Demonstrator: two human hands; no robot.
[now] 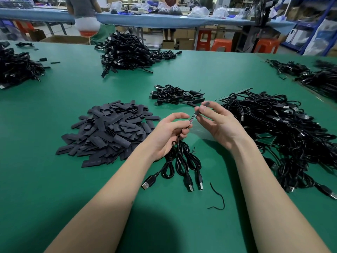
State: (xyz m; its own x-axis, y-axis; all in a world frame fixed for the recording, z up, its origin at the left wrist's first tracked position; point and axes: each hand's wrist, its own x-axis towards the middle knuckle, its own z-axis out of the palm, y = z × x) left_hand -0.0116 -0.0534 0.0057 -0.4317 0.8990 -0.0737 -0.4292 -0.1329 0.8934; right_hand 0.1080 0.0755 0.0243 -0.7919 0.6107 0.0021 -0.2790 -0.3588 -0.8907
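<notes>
Pinched at both ends: skinny printed circuit strip (193,118), right hand (217,124) fingertips clamped on top, left hand (168,133) curled round bottom plus glossy black USB cables (182,159), dangling onto green mat (54,179). Beside, matte flat sleeves (109,132).

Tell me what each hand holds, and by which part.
The left hand grips the black USB cables near their upper ends; the right hand pinches the far tip of the small strip there.

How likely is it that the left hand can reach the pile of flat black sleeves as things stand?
Probably yes: the pile of sleeves lies close beside the left hand with nothing between, but that hand grips the cables, so it must free fingers first.
</notes>
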